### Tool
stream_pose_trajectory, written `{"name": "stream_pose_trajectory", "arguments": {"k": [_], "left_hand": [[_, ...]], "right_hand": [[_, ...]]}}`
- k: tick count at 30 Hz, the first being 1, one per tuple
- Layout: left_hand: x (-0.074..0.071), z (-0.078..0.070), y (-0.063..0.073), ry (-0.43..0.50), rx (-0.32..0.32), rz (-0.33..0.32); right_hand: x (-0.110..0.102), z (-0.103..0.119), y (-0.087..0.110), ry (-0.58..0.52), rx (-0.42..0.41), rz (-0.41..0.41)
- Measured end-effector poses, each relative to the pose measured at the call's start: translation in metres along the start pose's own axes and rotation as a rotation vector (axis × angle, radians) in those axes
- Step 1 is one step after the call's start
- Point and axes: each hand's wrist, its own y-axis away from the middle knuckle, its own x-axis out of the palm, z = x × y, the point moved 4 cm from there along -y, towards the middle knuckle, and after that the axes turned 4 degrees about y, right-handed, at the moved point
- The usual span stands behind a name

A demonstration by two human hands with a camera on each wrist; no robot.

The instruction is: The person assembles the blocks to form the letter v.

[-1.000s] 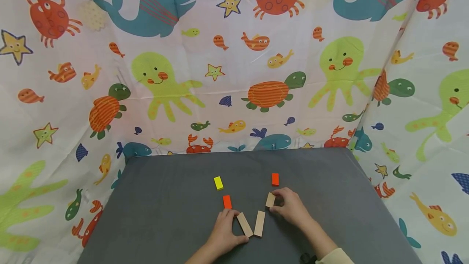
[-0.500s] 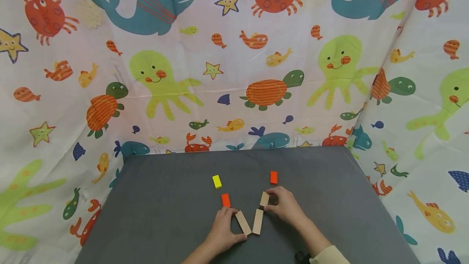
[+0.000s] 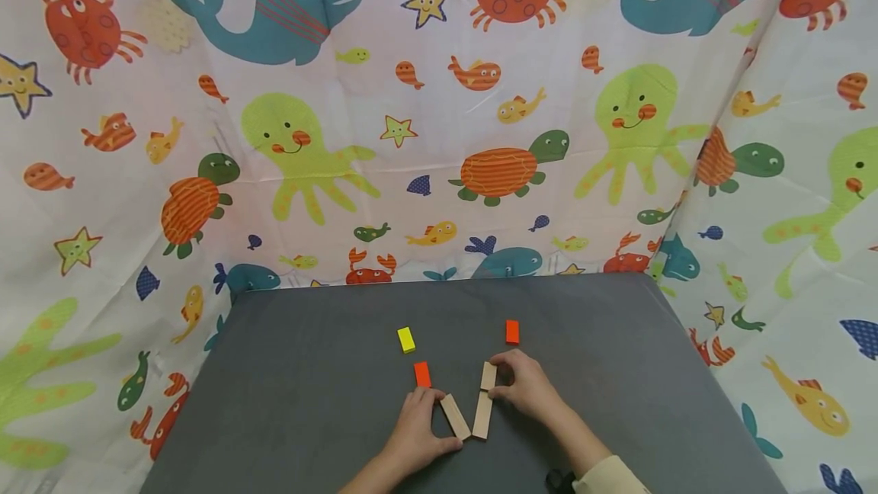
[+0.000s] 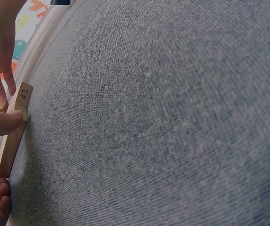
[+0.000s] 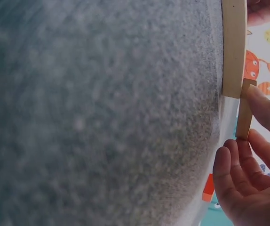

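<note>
Thumb and fingertips of my left hand (image 3: 416, 431) grip a long plain wooden block (image 3: 456, 416) at its two ends, slanted on the table. A second long wooden block (image 3: 482, 416) lies beside it; their near ends come together in a narrow V. In the left wrist view this second block (image 4: 24, 96) shows the number 43 on its end. My right hand (image 3: 530, 386) pinches a short wooden block (image 3: 488, 375) by its ends, in line with the second block's far end. The right wrist view shows the short block (image 5: 245, 110) between thumb and fingertip.
An orange-red block (image 3: 422, 374) lies just beyond my left fingertips, with a yellow block (image 3: 406, 339) farther back. Another orange-red block (image 3: 512, 332) lies beyond my right hand. The grey table (image 3: 309, 372) ends at a sea-animal curtain (image 3: 425, 97).
My right hand has moved the short wooden block left and slightly nearer, from beside the second long block to its far end, turning it straighter. My left hand keeps its grip.
</note>
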Motion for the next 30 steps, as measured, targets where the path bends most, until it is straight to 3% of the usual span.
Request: {"name": "stream_pose_trajectory", "arguments": {"k": [10, 21, 30], "left_hand": [[0.000, 0.002, -0.003, -0.011, -0.011, 0.004], [0.001, 0.001, -0.001, -0.007, -0.015, 0.004], [0.000, 0.001, -0.001, -0.008, 0.015, -0.013]], "right_hand": [[0.003, -0.002, -0.002, -0.004, 0.009, -0.028], [0.006, -0.008, -0.003, -0.017, 0.011, -0.006], [0.006, -0.012, -0.004, -0.038, 0.027, 0.011]]}}
